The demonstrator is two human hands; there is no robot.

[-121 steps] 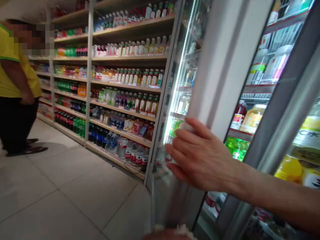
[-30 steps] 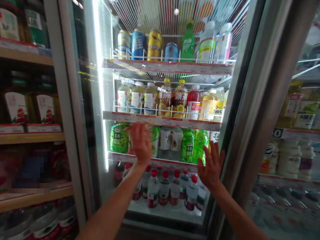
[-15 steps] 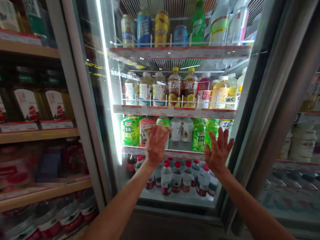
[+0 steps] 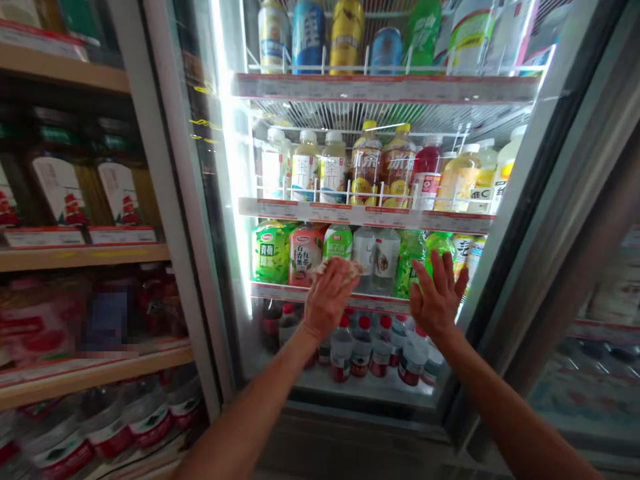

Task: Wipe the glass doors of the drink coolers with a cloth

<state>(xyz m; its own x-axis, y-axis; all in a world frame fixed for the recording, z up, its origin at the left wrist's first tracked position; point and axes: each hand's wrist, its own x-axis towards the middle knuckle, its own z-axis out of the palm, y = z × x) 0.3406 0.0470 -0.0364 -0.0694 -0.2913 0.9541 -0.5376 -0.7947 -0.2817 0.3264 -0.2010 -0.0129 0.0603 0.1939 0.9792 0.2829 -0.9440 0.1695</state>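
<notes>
My left hand point(image 4: 327, 300) presses a crumpled light cloth point(image 4: 354, 269) toward the glass door point(image 4: 320, 363) of a lit drinks fridge. Fingers apart, my right hand point(image 4: 437, 297) is held up at the glass, to the right of the left one; whether its palm touches cannot be made out. Behind the hands, green tea bottles point(image 4: 271, 253), a reddish tea bottle point(image 4: 303, 257) and clear bottles point(image 4: 385, 257) line a shelf. Red-capped water bottles point(image 4: 361, 347) stand below it.
Above are a shelf of tea and juice bottles point(image 4: 367, 163) and one with cans point(image 4: 346, 37). A metal door frame point(image 4: 543, 287) runs up the right side. On the left, wooden shelves point(image 4: 85, 257) hold large bottles.
My left hand has slid a little to the right with the cloth. The right hand stays almost in place, while the view has shifted, so the fridge looks slightly nearer and further right.
</notes>
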